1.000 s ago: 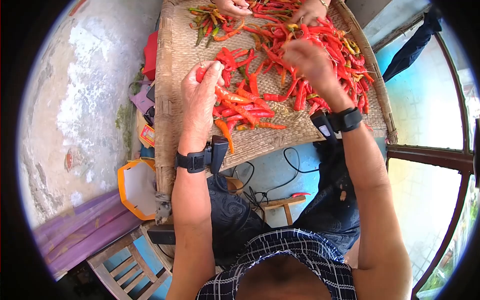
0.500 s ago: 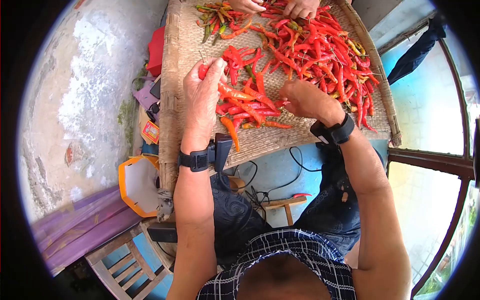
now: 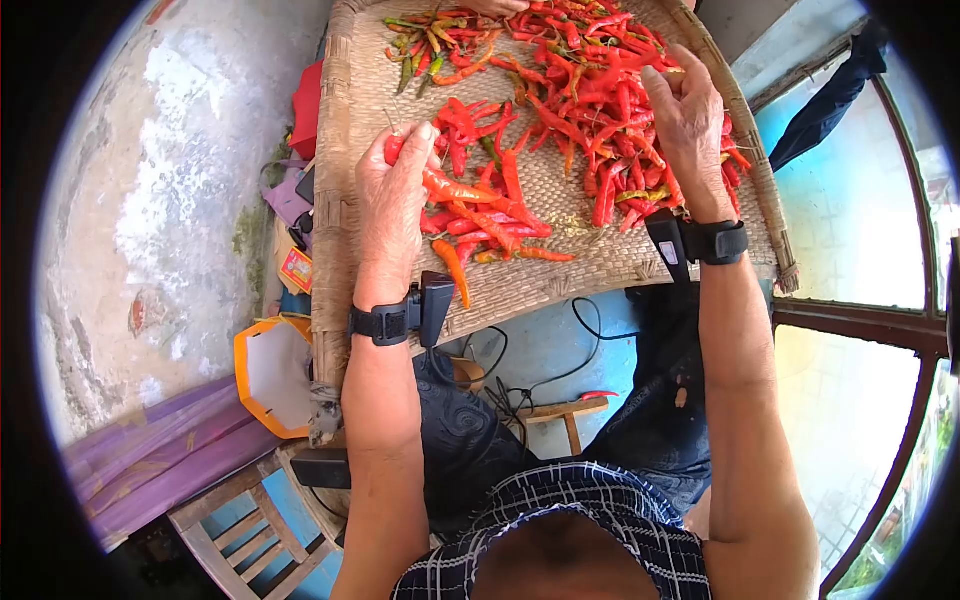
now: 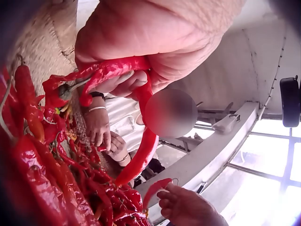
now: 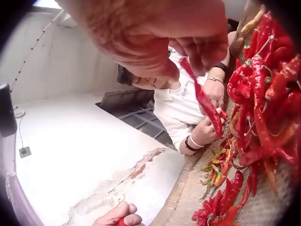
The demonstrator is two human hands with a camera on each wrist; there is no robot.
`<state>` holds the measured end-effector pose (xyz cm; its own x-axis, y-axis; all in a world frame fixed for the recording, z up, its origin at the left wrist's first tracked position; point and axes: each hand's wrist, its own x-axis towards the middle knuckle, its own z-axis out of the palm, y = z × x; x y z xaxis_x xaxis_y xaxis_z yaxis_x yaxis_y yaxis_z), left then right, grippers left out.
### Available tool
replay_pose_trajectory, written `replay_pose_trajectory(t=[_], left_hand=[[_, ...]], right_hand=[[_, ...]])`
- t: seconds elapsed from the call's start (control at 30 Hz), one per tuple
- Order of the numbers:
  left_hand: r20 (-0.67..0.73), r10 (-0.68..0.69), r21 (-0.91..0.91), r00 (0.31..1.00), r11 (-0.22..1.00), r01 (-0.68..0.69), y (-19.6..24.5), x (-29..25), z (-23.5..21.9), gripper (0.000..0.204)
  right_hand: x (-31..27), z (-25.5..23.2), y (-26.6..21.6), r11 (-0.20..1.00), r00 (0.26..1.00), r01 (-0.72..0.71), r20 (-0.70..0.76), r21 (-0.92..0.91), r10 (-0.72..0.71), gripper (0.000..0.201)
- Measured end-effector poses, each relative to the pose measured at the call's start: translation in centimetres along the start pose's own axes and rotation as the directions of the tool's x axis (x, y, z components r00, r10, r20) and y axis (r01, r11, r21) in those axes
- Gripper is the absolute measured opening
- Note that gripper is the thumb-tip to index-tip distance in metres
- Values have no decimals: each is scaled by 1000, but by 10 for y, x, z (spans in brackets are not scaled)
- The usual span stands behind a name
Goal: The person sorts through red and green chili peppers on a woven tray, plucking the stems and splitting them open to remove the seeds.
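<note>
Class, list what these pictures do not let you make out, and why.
- Number of peppers gripped by the left hand: its palm and fingers cover part of them, left wrist view.
- Bottom of the heap: upper peppers hide it, head view.
- Most of the other person's hand: cut off by the top edge, head view.
- Wording on the small packet: too small, head view.

no legible txt, red-yellow pkg (image 3: 297, 270) print too sm., R wrist-unit label (image 3: 669, 253) ditto
</note>
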<state>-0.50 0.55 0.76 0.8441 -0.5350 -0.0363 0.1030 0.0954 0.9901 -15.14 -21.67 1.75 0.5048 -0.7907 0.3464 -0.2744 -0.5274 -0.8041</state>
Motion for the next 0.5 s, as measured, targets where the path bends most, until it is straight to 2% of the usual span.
replay_pose_trajectory(t=[0.07, 0.1, 0.13, 0.17, 0.2, 0.27, 0.33, 0.37, 0.43, 0.47, 0.5], left_hand=[[4, 2, 5, 1000, 1000, -3, 0, 0, 0, 17], [3, 0, -1, 1000, 1000, 0, 0, 0, 1, 15], [2, -3, -7, 1000, 1000, 3, 0, 0, 1, 12], [2, -4, -7, 1000, 1000, 4, 0, 0, 1, 12], [7, -6, -2, 1000, 1000, 6, 0, 0, 0, 13], [7, -10, 3, 1000, 1000, 10, 0, 0, -1, 13], [-2, 15, -27, 1000, 1000, -15, 2, -1, 1, 14], [-9, 18, -25, 1000, 1000, -18, 3, -2, 1, 14], [7, -4, -12, 1000, 1000, 4, 4, -2, -2, 16], [-1, -4, -12, 1000, 1000, 4, 5, -2, -2, 16], [-2, 6, -15, 1000, 1000, -7, 6, -2, -3, 16]], right_hand=[[-3, 11, 4, 967, 959, 254, -130, 6, -251, 30], [-13, 16, -2, 993, 988, 111, 103, 28, -113, 26], [-24, 31, 4, 972, 953, 237, 191, 11, -234, 20], [-34, 47, 9, 917, 875, 395, 280, 62, -396, 17], [-47, 56, 7, 955, 848, 295, 468, -24, -250, 22], [-65, 76, 9, 962, 800, 267, 569, -53, -191, 37], [-72, 92, 11, 948, 792, 271, 598, -166, -122, 39], [-71, 96, 13, 948, 789, 275, 601, -161, -127, 39], [-69, 99, 11, 993, 815, 115, 570, 22, -107, 37], [-67, 99, 10, 993, 811, 117, 575, 25, -110, 37], [-64, 94, 6, 995, 801, 41, 592, 85, -84, 38]])
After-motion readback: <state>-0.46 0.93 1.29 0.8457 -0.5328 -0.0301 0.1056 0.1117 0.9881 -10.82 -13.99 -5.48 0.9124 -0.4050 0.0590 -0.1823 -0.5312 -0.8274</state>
